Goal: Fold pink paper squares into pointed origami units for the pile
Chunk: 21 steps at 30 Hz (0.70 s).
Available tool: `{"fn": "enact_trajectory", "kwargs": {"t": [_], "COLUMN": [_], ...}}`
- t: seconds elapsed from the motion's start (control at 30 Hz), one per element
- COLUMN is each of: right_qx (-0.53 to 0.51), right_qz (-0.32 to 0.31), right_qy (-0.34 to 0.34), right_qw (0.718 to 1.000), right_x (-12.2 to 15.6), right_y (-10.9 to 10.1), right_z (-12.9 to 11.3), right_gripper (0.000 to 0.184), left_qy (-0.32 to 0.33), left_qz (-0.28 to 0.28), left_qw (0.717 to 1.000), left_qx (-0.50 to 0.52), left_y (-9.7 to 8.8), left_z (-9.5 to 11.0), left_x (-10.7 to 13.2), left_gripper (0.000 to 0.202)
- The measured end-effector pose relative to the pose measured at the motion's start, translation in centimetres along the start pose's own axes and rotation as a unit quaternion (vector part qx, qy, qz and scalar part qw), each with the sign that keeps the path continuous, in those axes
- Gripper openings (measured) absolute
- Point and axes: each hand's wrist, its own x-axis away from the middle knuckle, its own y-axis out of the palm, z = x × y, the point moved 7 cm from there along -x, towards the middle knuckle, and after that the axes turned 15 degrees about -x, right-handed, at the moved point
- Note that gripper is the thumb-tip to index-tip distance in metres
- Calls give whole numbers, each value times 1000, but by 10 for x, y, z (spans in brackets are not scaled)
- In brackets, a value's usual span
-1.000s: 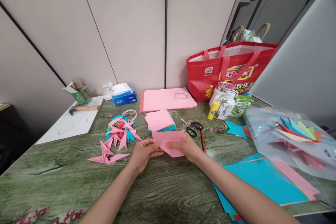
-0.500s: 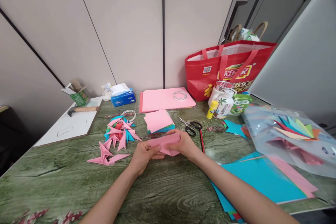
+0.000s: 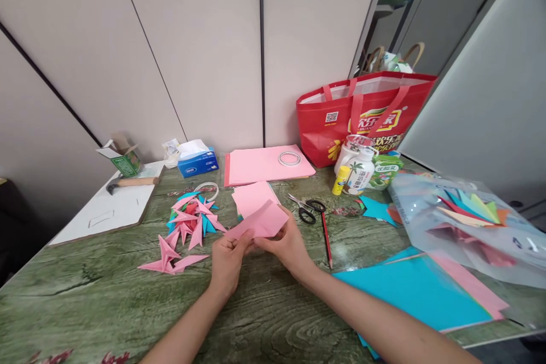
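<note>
Both hands hold a folded pink paper sheet (image 3: 263, 220) just above the green wood-grain table (image 3: 106, 301). My left hand (image 3: 227, 261) pinches its near left corner. My right hand (image 3: 289, 245) grips its right side, fingers curled under the fold. Behind the sheet lies a small stack of pink square papers (image 3: 252, 196). A pile of folded pink, blue and red paper pieces (image 3: 187, 227) sits to the left of my hands.
Scissors (image 3: 309, 209) and a red pencil (image 3: 326, 236) lie right of my hands. Large blue and pink sheets (image 3: 420, 290) cover the right front. A plastic bag (image 3: 464, 222), bottles (image 3: 360, 169), a red tote (image 3: 362, 114), pink sheets with a tape ring (image 3: 290, 157), a tissue box (image 3: 197, 162), a hammer (image 3: 128, 183).
The pink sheet was folded flat between my hands and is now lifted and turned up toward the stack. Both hands have shifted slightly left and nearer each other.
</note>
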Motion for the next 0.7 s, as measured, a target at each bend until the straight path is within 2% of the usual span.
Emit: {"fn": "enact_trajectory", "kwargs": {"t": [0.23,0.4,0.5,0.7], "right_qx": [59,98,80,-28], "right_qz": [24,6,-15,-14], "right_qy": [5,16,32,84], "right_qw": [998,995,996,996], "right_x": [0,-1,-2,-5], "right_y": [-2,-1,1,1], "right_z": [2,1,0,-1], "right_gripper": [58,41,35,39], "left_qy": [-4,-18,-22,-44], "left_qz": [-16,-35,-39,-45], "left_qw": [1000,999,999,998], "left_qx": [-18,-6,-4,6], "left_y": [3,5,3,1], "left_z": [-2,0,0,0], "left_x": [2,3,2,-3], "left_gripper": [19,20,23,25]}}
